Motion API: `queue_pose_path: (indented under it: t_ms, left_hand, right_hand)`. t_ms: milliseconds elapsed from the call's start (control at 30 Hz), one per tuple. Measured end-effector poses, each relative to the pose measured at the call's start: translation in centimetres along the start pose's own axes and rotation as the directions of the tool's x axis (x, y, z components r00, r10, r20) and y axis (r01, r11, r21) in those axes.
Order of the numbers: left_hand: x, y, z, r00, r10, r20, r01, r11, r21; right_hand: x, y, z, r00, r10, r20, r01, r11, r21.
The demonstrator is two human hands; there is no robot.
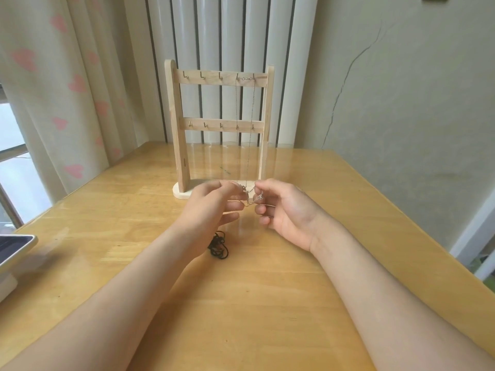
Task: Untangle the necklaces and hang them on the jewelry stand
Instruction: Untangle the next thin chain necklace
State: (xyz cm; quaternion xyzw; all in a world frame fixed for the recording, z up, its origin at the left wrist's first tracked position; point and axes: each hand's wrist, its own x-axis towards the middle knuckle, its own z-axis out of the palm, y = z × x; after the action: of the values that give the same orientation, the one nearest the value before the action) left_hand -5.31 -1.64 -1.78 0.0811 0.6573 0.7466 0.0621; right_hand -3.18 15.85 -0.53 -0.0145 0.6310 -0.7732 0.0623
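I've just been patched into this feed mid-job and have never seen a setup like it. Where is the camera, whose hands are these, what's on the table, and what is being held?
There is no machine here. The single picture comes from a camera worn on a person's head, looking forward and down at their own bare arms. A wooden jewelry stand stands on the table. A thin silver chain hangs from two hooks at the right of its top bar and runs down to the hands. There the left hand and right hand each pinch it; whether a second chain is tangled in, I cannot tell. A tangled black cord lies beside the left forearm, and a screen device sits at the left edge.
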Motion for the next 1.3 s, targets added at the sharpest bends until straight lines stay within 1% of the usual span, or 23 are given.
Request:
queue_pose_path:
  t_ms: [67, 100, 167, 267, 433, 500, 600, 700, 767, 833, 967, 1100, 1167, 1300]
  left_hand:
    - [0.0, 0.1, 0.0, 0.998, -0.051, 0.02, 0.053, 0.995, -0.083]
    - [0.0, 0.2, 0.0, 0.998, -0.06, 0.029, 0.062, 0.994, -0.094]
    - [-0.2, 0.3, 0.1, 0.998, -0.054, 0.044, 0.057, 0.996, -0.071]
    - [-0.5, 0.3, 0.2, 0.997, -0.018, 0.071, 0.016, 1.0, 0.023]
    - [-1.1, 0.3, 0.4, 0.987, 0.058, 0.153, -0.085, 0.982, 0.171]
    - [-1.2, 0.3, 0.5, 0.979, 0.085, 0.187, -0.122, 0.974, 0.193]
    - [-1.0, 0.2, 0.4, 0.976, 0.08, 0.201, -0.115, 0.98, 0.165]
    - [-0.9, 0.0, 0.3, 0.973, 0.065, 0.224, -0.109, 0.975, 0.192]
    - [-0.9, -0.1, 0.3, 0.97, 0.059, 0.236, -0.109, 0.973, 0.204]
    - [-0.8, -0.1, 0.3, 0.98, 0.059, 0.189, -0.094, 0.98, 0.178]
    - [-0.3, -0.2, 0.3, 0.997, 0.065, 0.037, -0.068, 0.993, 0.098]
    - [0.3, -0.2, 0.1, 0.997, 0.043, -0.063, -0.045, 0.998, -0.033]
    - [0.4, -0.1, 0.0, 0.997, 0.029, -0.066, -0.036, 0.993, -0.115]
    - [0.3, 0.2, -0.2, 1.0, -0.008, 0.016, 0.011, 0.981, -0.192]
  right_hand:
    - [0.0, -0.1, 0.0, 0.999, -0.031, -0.029, 0.032, 0.999, 0.04]
    - [0.0, -0.1, 0.1, 0.998, -0.05, -0.04, 0.052, 0.997, 0.06]
    - [0.0, -0.3, 0.0, 0.995, -0.083, -0.05, 0.088, 0.991, 0.1]
    - [-0.3, -0.5, 0.1, 0.995, -0.093, -0.032, 0.097, 0.987, 0.129]
    - [-0.7, -0.8, 0.0, 0.998, -0.066, 0.014, 0.065, 0.994, 0.083]
    - [-0.9, -1.0, -0.2, 0.999, -0.046, 0.025, 0.045, 0.998, 0.051]
    - [-1.3, -1.4, -0.2, 0.998, 0.001, 0.063, -0.001, 1.0, 0.002]
    - [-1.7, -1.4, 0.0, 0.989, 0.04, 0.143, -0.033, 0.998, -0.053]
    - [-1.7, -1.4, 0.1, 0.985, 0.043, 0.166, -0.033, 0.997, -0.063]
    - [-1.7, -1.5, 0.2, 0.988, 0.026, 0.153, -0.021, 0.999, -0.038]
    - [-1.6, -1.3, 0.1, 0.996, 0.017, 0.087, -0.015, 1.0, -0.026]
    - [-1.4, -1.1, -0.1, 0.999, 0.023, 0.028, -0.024, 0.999, 0.026]
    - [-1.2, -1.0, -0.2, 1.0, 0.021, 0.02, -0.022, 0.999, 0.03]
    - [-0.9, -0.5, -0.2, 1.0, 0.006, 0.003, -0.006, 0.998, -0.055]
